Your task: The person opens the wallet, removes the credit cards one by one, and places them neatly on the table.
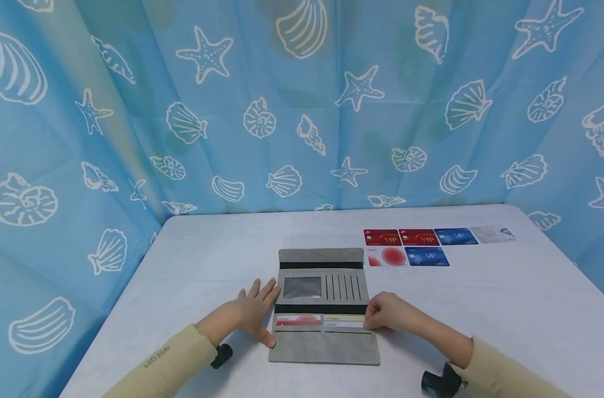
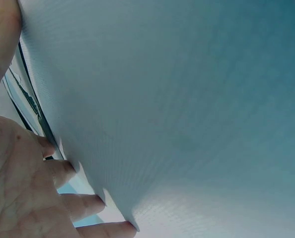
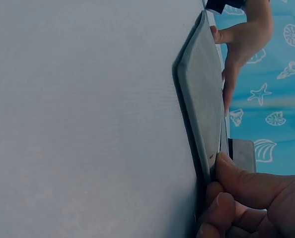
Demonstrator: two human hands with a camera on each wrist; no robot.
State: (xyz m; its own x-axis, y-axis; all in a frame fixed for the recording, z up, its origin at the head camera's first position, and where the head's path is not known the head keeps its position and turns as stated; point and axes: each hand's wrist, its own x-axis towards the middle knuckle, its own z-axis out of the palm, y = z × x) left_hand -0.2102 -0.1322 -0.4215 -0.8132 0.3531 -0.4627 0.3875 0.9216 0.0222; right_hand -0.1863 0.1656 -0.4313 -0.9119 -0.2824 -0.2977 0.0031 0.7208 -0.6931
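Observation:
An open grey wallet (image 1: 324, 351) lies unfolded on the table in the head view. Its upper half has a clear window (image 1: 302, 287) and a row of narrow slots. Lower down, a red-and-white card (image 1: 298, 320) shows in the left pocket, with a yellowish card (image 1: 344, 318) and a white card (image 1: 344, 325) in the right one. My left hand (image 1: 254, 312) rests with spread fingers along the wallet's left edge. At the right edge my right hand (image 1: 394, 313) pinches the wallet beside the card pockets; in the right wrist view the thumb (image 3: 237, 181) presses on its edge.
Two red VIP cards (image 1: 383, 237), two blue cards (image 1: 456, 236), a silver card (image 1: 493, 235) and a white card with a red circle (image 1: 388, 257) lie in two rows beyond the wallet, to the right. A blue shell-patterned curtain (image 1: 302, 110) hangs behind the white table (image 1: 207, 249).

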